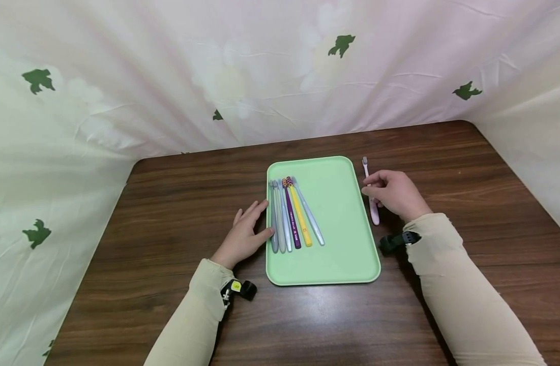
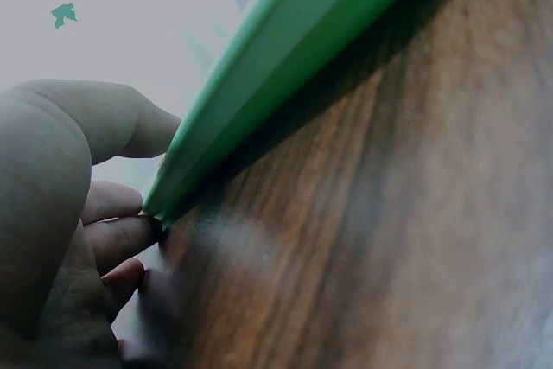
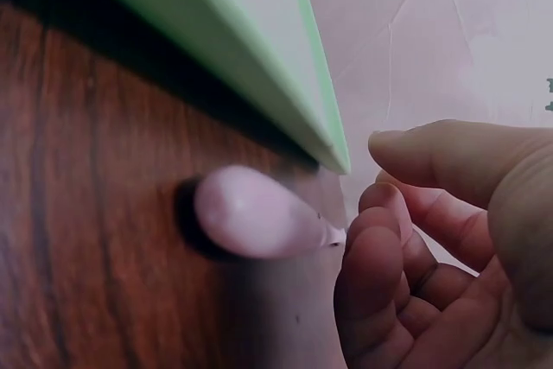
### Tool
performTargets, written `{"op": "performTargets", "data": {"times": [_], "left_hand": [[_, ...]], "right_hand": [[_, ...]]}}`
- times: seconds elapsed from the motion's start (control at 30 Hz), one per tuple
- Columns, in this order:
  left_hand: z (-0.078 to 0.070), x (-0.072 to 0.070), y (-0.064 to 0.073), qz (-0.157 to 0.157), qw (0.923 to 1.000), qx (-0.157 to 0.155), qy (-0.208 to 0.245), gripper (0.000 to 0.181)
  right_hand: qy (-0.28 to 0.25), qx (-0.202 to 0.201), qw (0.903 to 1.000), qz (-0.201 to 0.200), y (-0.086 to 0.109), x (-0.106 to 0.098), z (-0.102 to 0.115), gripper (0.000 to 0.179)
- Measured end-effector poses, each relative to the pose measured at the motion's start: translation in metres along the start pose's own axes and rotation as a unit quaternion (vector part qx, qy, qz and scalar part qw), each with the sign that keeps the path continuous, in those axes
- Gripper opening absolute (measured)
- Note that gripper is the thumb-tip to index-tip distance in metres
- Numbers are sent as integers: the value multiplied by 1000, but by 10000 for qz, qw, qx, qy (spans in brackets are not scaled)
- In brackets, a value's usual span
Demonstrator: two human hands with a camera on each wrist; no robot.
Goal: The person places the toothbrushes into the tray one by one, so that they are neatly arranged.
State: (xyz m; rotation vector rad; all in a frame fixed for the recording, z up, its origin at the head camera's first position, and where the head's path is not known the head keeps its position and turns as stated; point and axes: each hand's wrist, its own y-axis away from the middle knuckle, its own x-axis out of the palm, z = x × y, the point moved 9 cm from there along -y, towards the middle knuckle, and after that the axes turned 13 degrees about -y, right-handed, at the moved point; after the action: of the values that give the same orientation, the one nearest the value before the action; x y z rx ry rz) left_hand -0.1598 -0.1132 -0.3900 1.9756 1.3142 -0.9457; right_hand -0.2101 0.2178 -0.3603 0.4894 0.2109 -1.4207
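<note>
On the dark wood table lies a light green tray [image 1: 344, 223], with several toothbrushes side by side in its left half, among them a purple toothbrush [image 1: 292, 218] and a yellow toothbrush [image 1: 300, 216]. My left hand [image 1: 244, 231] rests against the tray's left edge, fingers extended and the thumb over the rim. To the right of the tray lies a pale pink toothbrush [image 1: 374, 212]. My right hand [image 1: 391, 192] is over its middle, thumb and index finger bent near each other. In the right wrist view, the pink handle [image 3: 259, 213] lies below the fingers.
A pale curtain [image 1: 280, 76] with green leaf shapes stands behind the table and along both sides. Each wrist wears a dark strap with a small camera. Bare wood table [image 1: 179, 213] stretches left of the tray.
</note>
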Motion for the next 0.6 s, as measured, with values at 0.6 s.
{"op": "performTargets", "data": {"times": [0.6], "left_hand": [[1,0,0,0,10000,-14,-29,70]], "right_hand": [[781,120,9968,92,-6,-2,-13,38]]}}
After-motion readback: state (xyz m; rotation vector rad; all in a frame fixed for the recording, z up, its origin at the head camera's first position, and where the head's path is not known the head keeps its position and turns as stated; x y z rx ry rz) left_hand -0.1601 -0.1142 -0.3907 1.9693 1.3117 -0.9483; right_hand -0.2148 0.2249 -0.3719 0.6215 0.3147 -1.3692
